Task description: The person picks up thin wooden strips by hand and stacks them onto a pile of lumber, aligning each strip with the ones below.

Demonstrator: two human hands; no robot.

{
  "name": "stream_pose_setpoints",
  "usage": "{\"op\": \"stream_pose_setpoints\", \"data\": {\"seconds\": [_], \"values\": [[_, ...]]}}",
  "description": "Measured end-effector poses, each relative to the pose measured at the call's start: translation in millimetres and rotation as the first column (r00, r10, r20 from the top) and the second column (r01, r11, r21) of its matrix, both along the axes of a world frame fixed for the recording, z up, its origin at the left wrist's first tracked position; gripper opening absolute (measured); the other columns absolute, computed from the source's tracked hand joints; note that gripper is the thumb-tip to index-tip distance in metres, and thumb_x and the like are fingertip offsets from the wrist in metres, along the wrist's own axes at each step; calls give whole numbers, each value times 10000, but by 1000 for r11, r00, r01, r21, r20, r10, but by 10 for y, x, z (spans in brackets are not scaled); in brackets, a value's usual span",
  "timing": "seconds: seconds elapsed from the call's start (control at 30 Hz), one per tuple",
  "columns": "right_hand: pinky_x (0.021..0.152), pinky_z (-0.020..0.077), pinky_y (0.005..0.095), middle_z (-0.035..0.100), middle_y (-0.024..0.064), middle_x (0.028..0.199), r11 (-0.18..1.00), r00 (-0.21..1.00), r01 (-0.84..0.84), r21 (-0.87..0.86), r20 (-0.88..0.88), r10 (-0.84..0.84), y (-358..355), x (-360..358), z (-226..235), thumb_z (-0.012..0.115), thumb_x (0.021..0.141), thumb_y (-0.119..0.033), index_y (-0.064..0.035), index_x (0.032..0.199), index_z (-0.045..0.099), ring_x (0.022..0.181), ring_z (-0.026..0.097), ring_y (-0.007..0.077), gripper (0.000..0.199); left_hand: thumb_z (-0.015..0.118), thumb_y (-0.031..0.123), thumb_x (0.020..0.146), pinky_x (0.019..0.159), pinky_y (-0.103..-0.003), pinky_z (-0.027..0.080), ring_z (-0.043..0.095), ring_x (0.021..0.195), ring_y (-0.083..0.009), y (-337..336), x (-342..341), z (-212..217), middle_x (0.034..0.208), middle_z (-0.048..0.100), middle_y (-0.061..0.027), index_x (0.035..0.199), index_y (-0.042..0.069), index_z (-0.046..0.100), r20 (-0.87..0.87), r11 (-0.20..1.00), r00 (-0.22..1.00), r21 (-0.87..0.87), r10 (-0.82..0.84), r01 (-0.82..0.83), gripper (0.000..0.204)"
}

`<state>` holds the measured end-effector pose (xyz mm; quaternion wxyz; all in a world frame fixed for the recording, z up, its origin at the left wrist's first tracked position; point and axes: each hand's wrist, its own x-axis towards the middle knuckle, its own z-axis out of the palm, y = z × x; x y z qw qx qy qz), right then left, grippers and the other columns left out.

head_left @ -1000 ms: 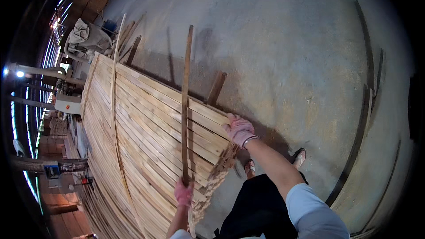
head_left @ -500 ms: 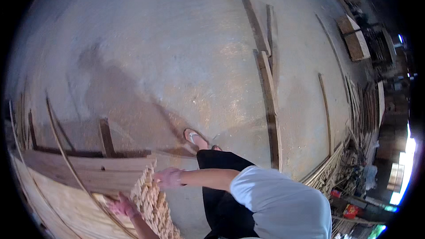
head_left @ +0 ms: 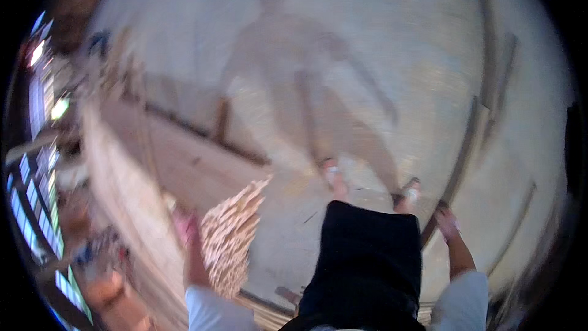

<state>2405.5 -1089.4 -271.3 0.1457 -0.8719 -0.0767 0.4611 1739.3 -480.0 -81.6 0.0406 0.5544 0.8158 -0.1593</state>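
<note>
A tall stack of wooden planks (head_left: 165, 141) stands at my left, its jagged cut ends (head_left: 236, 233) turned towards me. My left hand (head_left: 187, 227) is at the upper edge of this stack, close to the cut ends. Motion smears its fingers, and a small pale patch (head_left: 169, 200) shows just beyond them; whether it is held cannot be made out. Out to my right side, apart from the stack, my right hand (head_left: 449, 224) hangs low over the floor with its fingers loosely stretched and nothing visible in them.
Long wooden strips (head_left: 462, 159) lie across the concrete floor (head_left: 392, 61) on the right. A short wooden post (head_left: 222, 119) stands against the stack's far side. Blurred clutter and bright window openings (head_left: 37, 208) fill the left rim.
My view has turned left, so the stack appears more upright in it. My right hand has left the cut ends and swung out to my right; my left hand remains at the stack.
</note>
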Motion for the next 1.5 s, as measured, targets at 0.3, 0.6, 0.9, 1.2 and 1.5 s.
{"op": "stream_pose_setpoints", "data": {"seconds": [0.3, 0.6, 0.9, 1.2, 1.5], "values": [[544, 451, 288, 605, 24, 745, 979, 921, 170, -117, -335, -200, -494, -24, -491, 628, 932, -334, -67, 1045, 674, 653, 558, 112, 293, 737, 471, 805, 1165, -409, 319, 321, 1448, -374, -262, 975, 146, 1605, 252, -202, 1559, 176, 288, -186, 1000, 983, 15, 10, -7, 927], [615, 470, 353, 603, 79, 757, 993, 992, -44, -114, -121, 30, 523, -317, 297, 576, 948, -314, -41, 927, 642, 702, 597, 201, 281, 738, 535, 798, 1155, -420, 311, 412, 1372, -357, -270, 508, 233, 1489, 431, -251, 1453, -41, 415, 105, 991, 986, 30, -132, 130, 930], [959, 498, 400, 697, 153, 1160, 958, 987, 53, -283, -132, -93, -377, 911, 174, 560, 901, -442, -134, 1161, 697, 1100, 650, 335, 426, 569, 418, 966, 936, -459, 477, 587, 1140, -356, -1869, 1351, 35, 1263, 588, -205, 1375, 29, 502, -71, 954, 963, 139, -258, 266, 569], [1032, 460, 430, 644, 195, 1260, 842, 881, 460, -281, 28, -472, -1601, 2486, -782, 544, 883, -433, -108, 1257, 650, 1212, 591, 359, 506, 525, 352, 978, 803, -471, 463, 623, 967, -358, -4130, 4425, -594, 1012, 676, -147, 1173, 0, 642, 358, 577, 874, -657, -328, 486, 420], [1046, 446, 456, 542, 250, 1372, 771, 832, 545, -329, 94, -547, -1637, 3787, -2531, 676, 792, -585, -94, 1518, 291, 1263, 543, 391, 958, 807, 344, 778, 1096, -439, 385, 454, 1311, -422, -4764, 7812, -1719, 1412, 457, -274, 1475, 8, 344, 634, 393, 696, -577, -337, 716, 902]]}}
